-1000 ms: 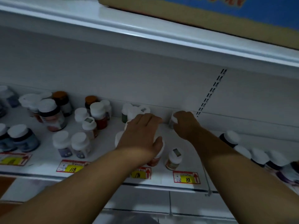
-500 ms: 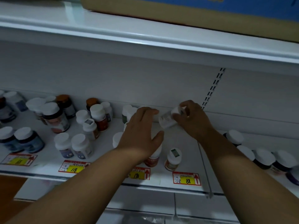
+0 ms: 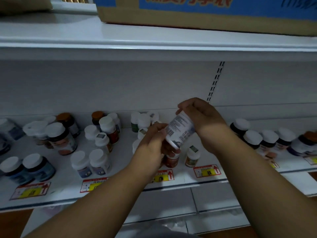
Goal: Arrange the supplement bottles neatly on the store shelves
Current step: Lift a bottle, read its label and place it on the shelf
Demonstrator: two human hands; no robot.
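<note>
White store shelf [image 3: 120, 193], dim light — bottle off the shelf at frame centre.
Right hand [image 3: 202, 117] grips the white bottle [image 3: 180, 129] at its top, tilted; left hand [image 3: 152, 146] pinches its lower end. Other bottles [image 3: 99, 160] stand loosely across the shelf — price tags [image 3: 207, 170] along its front edge, cardboard box [image 3: 205, 12] on the upper shelf [image 3: 68, 40].

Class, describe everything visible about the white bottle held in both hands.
The white bottle looks like smooth plastic, with a label of fine print and a barcode. It is tilted, lifted clear above the shelf, its bottom end toward the camera. The right hand grips its upper end, hiding any cap; the left hand touches its lower side with fingertips.
</note>
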